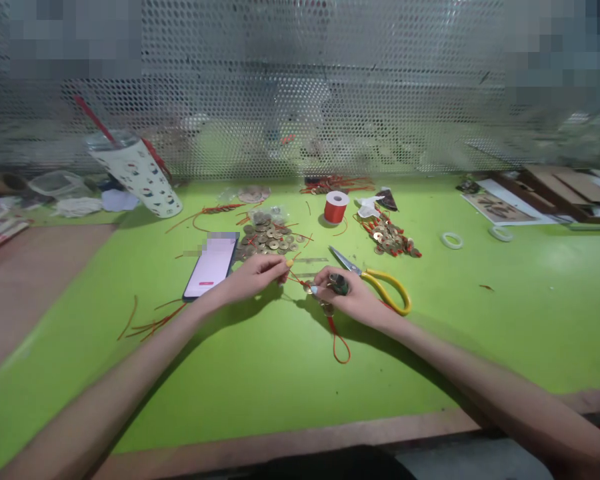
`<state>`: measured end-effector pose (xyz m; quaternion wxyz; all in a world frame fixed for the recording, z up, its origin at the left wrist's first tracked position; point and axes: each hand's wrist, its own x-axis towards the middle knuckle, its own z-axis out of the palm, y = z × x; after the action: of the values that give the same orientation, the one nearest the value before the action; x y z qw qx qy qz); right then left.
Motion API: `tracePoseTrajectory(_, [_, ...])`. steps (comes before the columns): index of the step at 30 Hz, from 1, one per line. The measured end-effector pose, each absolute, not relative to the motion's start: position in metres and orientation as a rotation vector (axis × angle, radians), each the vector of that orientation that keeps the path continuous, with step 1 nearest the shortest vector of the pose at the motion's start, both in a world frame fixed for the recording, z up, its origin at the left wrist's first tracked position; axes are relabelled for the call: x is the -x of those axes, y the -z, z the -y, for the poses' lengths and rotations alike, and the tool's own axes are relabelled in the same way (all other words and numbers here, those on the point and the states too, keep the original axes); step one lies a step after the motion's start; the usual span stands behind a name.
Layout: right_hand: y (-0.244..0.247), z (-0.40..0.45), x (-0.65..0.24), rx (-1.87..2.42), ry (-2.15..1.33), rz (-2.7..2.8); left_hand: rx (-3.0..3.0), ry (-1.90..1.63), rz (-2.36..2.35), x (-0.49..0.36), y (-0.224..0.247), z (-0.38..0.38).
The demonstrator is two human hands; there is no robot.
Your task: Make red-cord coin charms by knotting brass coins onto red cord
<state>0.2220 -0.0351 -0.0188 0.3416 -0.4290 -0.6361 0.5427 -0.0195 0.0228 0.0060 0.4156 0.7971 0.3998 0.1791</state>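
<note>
left hand [267,270] stretched forward, pinching red cord [295,275]; right hand [347,297] curled round one dark object [339,285], touching a coin [307,287]. beyond them, i count one spool [335,212], two white rings [451,241].

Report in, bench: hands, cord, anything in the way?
Left hand pinching red cord. Right hand gripping coin at the cord, plus dark object, unclear what. Scissors close beside right hand; seemingly nothing blocking.

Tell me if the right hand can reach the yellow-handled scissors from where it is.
Likely yes: the yellow-handled scissors lie close beside the right hand, and nothing seems to lie on them. That hand is occupied with the red-corded coins, though, so it may need freeing first.
</note>
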Motion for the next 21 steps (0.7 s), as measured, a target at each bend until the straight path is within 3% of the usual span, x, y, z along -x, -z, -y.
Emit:
tracePoseTrajectory(8, [0.019,0.036,-0.220,1.149,-1.247,1.774,-2.062,-0.381,-1.039,-0.001,-0.014,-0.004])
tracePoseTrajectory(21, [0.020,0.037,-0.220,1.105,-1.256,1.806,-1.955,-0.435,-0.971,-0.003,-0.009,-0.001])
